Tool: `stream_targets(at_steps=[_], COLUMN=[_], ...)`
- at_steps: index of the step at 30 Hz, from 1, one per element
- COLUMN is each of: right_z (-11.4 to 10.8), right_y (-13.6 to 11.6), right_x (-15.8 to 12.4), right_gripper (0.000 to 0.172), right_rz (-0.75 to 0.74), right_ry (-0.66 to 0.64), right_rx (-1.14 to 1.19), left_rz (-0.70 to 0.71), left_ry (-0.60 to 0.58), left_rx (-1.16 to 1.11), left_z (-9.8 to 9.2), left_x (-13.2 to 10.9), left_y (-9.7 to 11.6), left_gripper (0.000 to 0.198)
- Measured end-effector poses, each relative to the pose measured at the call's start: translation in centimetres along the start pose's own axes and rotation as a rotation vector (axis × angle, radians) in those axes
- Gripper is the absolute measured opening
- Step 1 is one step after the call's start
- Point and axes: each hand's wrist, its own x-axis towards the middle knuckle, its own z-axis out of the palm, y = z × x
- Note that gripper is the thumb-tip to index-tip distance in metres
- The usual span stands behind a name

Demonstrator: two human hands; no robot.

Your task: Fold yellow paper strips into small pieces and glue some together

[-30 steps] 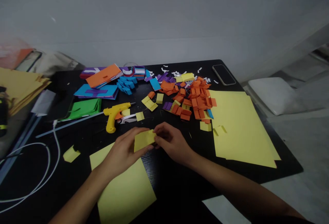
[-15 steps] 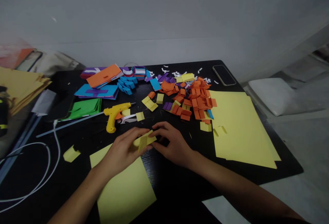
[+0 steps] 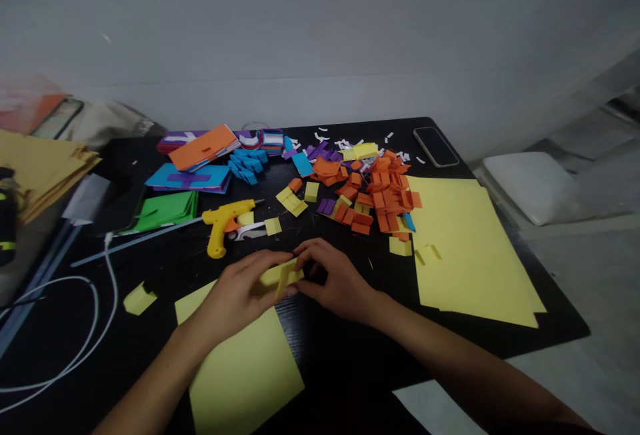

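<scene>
Between my two hands is a folded yellow paper piece (image 3: 281,277) with a flap standing up from it. My left hand (image 3: 240,292) is closed on its left side, thumb in front and fingers behind. At the right end, my right hand (image 3: 337,280) pinches the piece between thumb and fingers, with part of the grip hidden. Under my left forearm lies a yellow paper sheet (image 3: 250,375). Just beyond my hands are a yellow glue gun (image 3: 220,225) and a pair of scissors (image 3: 250,232). A small folded yellow paper (image 3: 140,299) sits to the left.
Folded orange paper pieces (image 3: 387,192) are heaped at the back centre. Large yellow sheets (image 3: 465,248) lie on the right, near a phone (image 3: 436,146). Blue paper packets (image 3: 190,176) and green paper (image 3: 167,210) stand back left. A white cable (image 3: 113,282) loops at the left.
The folded yellow piece has turned slightly in my hands, and its upright flap sits a little further right. My right fingers have closed in nearer its end.
</scene>
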Motion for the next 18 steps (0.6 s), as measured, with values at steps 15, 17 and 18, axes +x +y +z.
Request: stream_targets(at_steps=[15,17,18], right_z=[0.18,0.10,0.03], right_y=[0.11,0.02,-0.05], right_x=[0.09,0.11,0.13], right_gripper=[0.024,0.022,0.019], right_rz=[0.061,0.060,0.057], right_ry=[0.015,0.007,0.004], right_rx=[0.212,0.228,0.234], left_rz=[0.042,0.045,0.042], left_ry=[-0.009,-0.013,-0.012], left_rx=[0.057,0.048,0.045], left_z=[-0.44,-0.43,-0.41], left_x=[0.13,0.14,0.13], left_y=[0.20,0.23,0.21], left_gripper=[0.021,0.019,0.020])
